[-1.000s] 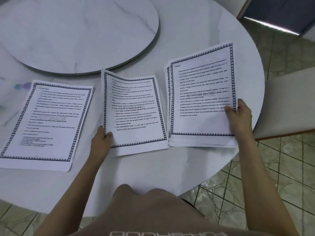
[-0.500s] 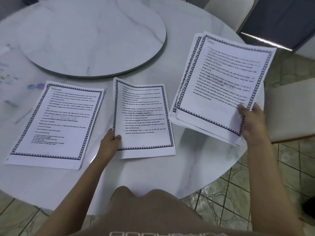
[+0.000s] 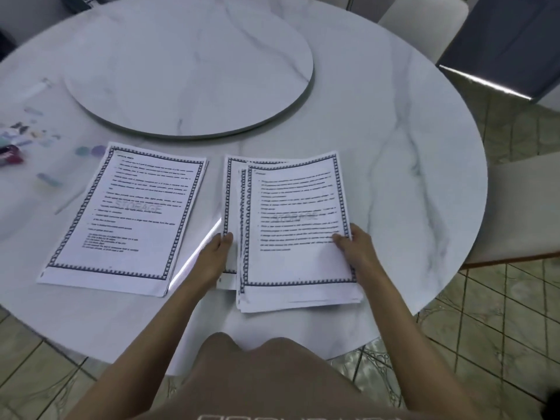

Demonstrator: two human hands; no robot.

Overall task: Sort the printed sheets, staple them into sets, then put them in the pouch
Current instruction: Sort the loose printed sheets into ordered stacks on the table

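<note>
The job is at its sorting stage: the printed sheets lie in 3 groups along the near side of the round marble worktop [image 3: 394, 147], in front of its raised turntable [image 3: 188, 65], and nothing here shows a staple in any of them. The left pile [image 3: 121, 219] lies flat by itself, untouched. The left hand [image 3: 216, 256] has its grip pinched on the lower left edge of the middle pile [image 3: 231, 195], thumb on top. The right hand [image 3: 359, 247] pinches the right edge of the held stack [image 3: 297, 213], thumb on the printed face and the other fingers hidden beneath. That stack covers most of the middle pile, leaving only a strip of its left and top border in view; whether it rests fully on it or hangs just above cannot be told. The 2 look about to be merged or collated, so the next move probably calls for squaring their edges, since the stack sits skewed and lower than the pile beneath. A dark red object [image 3: 10, 155] at the far left edge may be the stapler, but it is too blurred to say, and no pouch can be made out with certainty.
</note>
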